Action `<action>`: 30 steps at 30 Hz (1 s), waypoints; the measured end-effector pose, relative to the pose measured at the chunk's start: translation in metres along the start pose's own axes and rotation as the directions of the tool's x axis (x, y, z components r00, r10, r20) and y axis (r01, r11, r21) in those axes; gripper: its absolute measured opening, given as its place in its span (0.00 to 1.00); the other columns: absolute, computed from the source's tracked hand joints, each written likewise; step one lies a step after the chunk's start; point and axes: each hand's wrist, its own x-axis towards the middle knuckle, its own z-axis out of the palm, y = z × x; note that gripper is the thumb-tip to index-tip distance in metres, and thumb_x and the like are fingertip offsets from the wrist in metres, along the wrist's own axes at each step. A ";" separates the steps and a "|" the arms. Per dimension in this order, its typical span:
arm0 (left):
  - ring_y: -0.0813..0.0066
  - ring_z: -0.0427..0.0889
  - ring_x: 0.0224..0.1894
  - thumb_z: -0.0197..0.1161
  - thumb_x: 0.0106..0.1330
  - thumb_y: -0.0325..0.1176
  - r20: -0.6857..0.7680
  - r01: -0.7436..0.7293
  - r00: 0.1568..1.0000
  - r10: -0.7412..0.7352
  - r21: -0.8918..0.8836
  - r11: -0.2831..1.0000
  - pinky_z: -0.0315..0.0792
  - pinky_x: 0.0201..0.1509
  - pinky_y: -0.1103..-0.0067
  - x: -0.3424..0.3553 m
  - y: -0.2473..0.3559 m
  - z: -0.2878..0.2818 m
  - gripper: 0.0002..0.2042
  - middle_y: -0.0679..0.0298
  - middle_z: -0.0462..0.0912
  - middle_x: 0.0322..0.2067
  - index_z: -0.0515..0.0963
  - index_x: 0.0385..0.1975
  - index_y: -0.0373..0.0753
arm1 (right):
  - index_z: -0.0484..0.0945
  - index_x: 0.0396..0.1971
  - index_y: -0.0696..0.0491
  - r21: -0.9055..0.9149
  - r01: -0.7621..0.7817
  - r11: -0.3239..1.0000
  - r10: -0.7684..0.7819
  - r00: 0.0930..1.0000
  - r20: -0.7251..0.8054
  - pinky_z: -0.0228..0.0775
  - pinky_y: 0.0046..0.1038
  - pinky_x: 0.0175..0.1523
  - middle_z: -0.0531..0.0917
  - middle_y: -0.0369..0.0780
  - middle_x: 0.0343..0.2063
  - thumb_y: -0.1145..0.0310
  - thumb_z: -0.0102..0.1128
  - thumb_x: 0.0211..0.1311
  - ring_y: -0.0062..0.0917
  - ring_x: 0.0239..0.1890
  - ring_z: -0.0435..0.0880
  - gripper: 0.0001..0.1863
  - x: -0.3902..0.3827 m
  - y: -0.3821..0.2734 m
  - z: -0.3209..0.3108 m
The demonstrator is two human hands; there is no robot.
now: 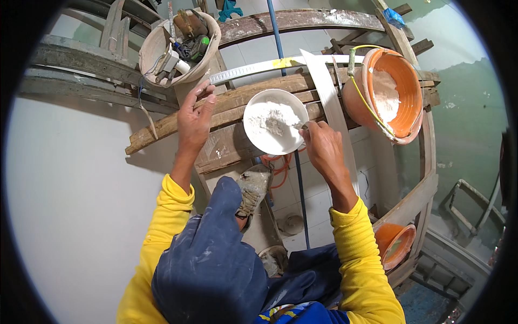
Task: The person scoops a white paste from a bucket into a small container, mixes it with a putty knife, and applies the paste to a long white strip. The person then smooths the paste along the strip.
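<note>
A round white bowl (253, 141) stands on the wooden planks, with white powder (270, 112) in it and a greyer patch near its middle. My right hand (325, 148) is closed at the bowl's right rim. What it grips is mostly hidden; a small dark bit shows at the fingertips. My left hand (194, 120) is raised to the left of the bowl, fingers slightly bent and apart, holding nothing that I can see. Its fingertips come near the left end of a long white strip (248, 70) with marks along it.
Top left, a pale bucket (148, 51) holds several tools. An orange bucket (353, 102) with powder stands at the right, beside a flat white board (330, 100). Rough wooden planks (226, 102) carry these things. A blue pole (275, 32) passes behind; another orange bucket (386, 237) sits lower right.
</note>
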 end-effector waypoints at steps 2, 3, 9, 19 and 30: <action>0.75 0.79 0.62 0.65 0.78 0.29 -0.007 -0.032 0.999 0.032 -0.007 0.999 0.77 0.65 0.76 0.000 -0.003 0.000 0.21 0.60 0.83 0.58 0.75 0.68 0.33 | 0.84 0.37 0.56 -0.028 0.003 1.000 -0.004 0.999 -0.048 0.73 0.55 0.47 0.87 0.51 0.36 0.59 0.61 0.76 0.51 0.39 0.87 0.15 0.002 0.002 0.001; 0.75 0.79 0.62 0.65 0.78 0.29 -0.006 -0.028 1.000 0.028 -0.016 0.999 0.77 0.65 0.75 0.000 -0.003 -0.001 0.21 0.60 0.83 0.58 0.75 0.68 0.33 | 0.83 0.37 0.56 -0.023 0.005 1.000 -0.005 0.999 -0.033 0.73 0.54 0.47 0.87 0.52 0.35 0.58 0.60 0.76 0.52 0.39 0.87 0.15 0.001 0.001 -0.001; 0.74 0.80 0.61 0.65 0.78 0.29 -0.003 -0.009 1.000 0.008 -0.033 0.999 0.77 0.65 0.75 0.003 -0.004 -0.001 0.21 0.60 0.83 0.57 0.75 0.68 0.33 | 0.83 0.38 0.58 0.020 0.015 1.000 -0.017 0.996 0.092 0.75 0.52 0.45 0.86 0.52 0.36 0.58 0.59 0.77 0.54 0.39 0.86 0.17 -0.006 -0.004 -0.019; 0.71 0.83 0.59 0.66 0.76 0.30 0.124 -0.080 0.989 0.074 0.040 0.996 0.79 0.61 0.74 0.021 0.014 0.045 0.19 0.59 0.86 0.56 0.80 0.64 0.37 | 0.85 0.52 0.56 0.077 0.109 0.991 -0.078 0.942 -0.327 0.79 0.40 0.51 0.87 0.50 0.40 0.69 0.73 0.68 0.45 0.43 0.88 0.16 -0.035 0.053 -0.153; 0.50 0.64 0.78 0.73 0.67 0.34 0.766 -0.735 0.400 0.503 -0.059 0.675 0.63 0.80 0.60 0.035 0.081 0.221 0.30 0.52 0.68 0.75 0.73 0.70 0.40 | 0.86 0.40 0.49 -0.840 -0.140 0.525 -0.073 0.975 -0.208 0.67 0.44 0.57 0.85 0.39 0.40 0.67 0.65 0.64 0.35 0.48 0.84 0.07 0.071 0.239 -0.155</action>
